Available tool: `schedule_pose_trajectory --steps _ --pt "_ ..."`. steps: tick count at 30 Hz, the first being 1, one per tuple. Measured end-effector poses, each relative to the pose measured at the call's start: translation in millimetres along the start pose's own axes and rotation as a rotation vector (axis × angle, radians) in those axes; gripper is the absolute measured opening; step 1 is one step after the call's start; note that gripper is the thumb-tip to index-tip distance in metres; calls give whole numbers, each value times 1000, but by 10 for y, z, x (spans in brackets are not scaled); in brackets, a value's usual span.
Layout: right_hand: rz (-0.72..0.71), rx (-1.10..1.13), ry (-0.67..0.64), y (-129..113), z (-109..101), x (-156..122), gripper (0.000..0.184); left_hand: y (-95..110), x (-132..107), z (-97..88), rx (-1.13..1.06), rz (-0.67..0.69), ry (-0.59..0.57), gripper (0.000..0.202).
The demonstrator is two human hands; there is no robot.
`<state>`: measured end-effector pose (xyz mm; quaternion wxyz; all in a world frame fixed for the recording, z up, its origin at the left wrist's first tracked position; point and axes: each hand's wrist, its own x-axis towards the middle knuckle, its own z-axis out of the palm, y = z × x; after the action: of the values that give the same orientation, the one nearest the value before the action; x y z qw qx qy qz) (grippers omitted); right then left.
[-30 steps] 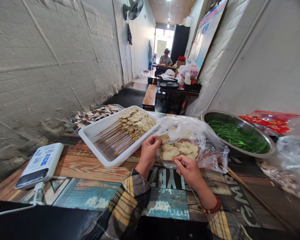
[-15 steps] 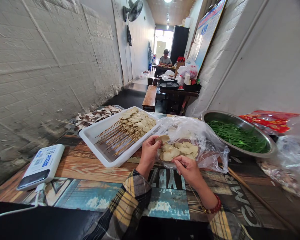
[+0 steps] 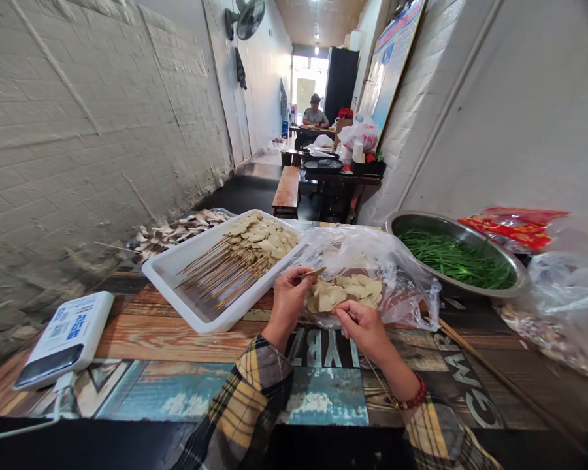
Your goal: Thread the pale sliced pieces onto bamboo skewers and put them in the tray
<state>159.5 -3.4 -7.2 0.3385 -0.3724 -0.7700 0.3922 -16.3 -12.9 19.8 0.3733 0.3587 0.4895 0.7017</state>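
Note:
My left hand pinches a pale, thin, rounded food slice, turned nearly edge-on. My right hand is closed on a thin bamboo skewer, whose shaft runs back under the palm toward the wrist. Its tip points up-left, a little apart from the held slice. Behind both hands, more pale slices lie heaped in an opened clear plastic bag. To the left stands a white tray holding rows of skewered slices, sticks toward the near left.
A steel bowl of green chives sits at the back right, beside a red packet. Loose long sticks lie at right. A white payment device stands left. Mushroom pieces lie behind the tray. A person sits far back.
My left hand has turned the slice from showing its face to nearly edge-on. My right hand keeps hold of the skewer. The whole view has shifted slightly.

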Motion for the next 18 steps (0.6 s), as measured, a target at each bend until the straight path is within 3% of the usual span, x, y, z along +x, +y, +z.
schedule_pose_trajectory --steps 9,18 --pt "5 21 23 17 -1 8 31 38 -38 27 11 -60 -82 13" --pt "11 32 20 -43 -7 -3 32 -32 3 1 -183 -164 -61 25"
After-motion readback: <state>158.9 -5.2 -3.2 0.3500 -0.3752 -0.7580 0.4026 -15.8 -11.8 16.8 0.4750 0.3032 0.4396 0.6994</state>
